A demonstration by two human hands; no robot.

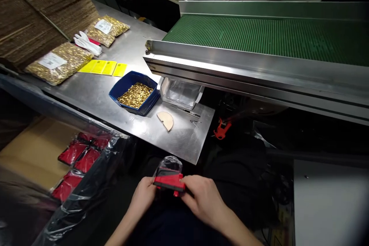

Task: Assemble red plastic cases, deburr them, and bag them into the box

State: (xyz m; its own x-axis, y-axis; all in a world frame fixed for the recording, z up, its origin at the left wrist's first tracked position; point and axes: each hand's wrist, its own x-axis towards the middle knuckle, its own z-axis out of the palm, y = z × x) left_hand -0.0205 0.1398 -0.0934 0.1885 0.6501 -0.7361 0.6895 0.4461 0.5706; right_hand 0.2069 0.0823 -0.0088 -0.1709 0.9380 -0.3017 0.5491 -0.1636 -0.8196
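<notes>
Conveyor (259, 34) with ribbed green belt and metal side rails, upper right of the frame. Metal table (184, 134), left to centre. Stacked corrugated cardboard (43, 4), upper left corner. Carton (31, 146) with clear plastic over its edge, lower left. Pale panel (328, 203), lower right corner. Two clear bags of gold-coloured pieces (72, 59), labelled white, upper left. Left hand (144, 194) and right hand (204, 196), bottom centre: apart, clamped on opposite ends of one item. Blue tray (151, 103), part-filled with loose gold pieces, left of centre. White bin (198, 94) holding clear plastic, just beside the tray, partly under the conveyor. Red-and-black item (170, 180), bottom centre, between both hands; clear film (173, 161) behind, inside or outside impossible to tell. Red-and-black packs (72, 153), inside the carton. Yellow cards (108, 68) in a row, left of the tray. White gloves (86, 43), between the bags. Orange tool (221, 128), right of the table corner. Pale half-disc (166, 120), notched, below the tray.
</notes>
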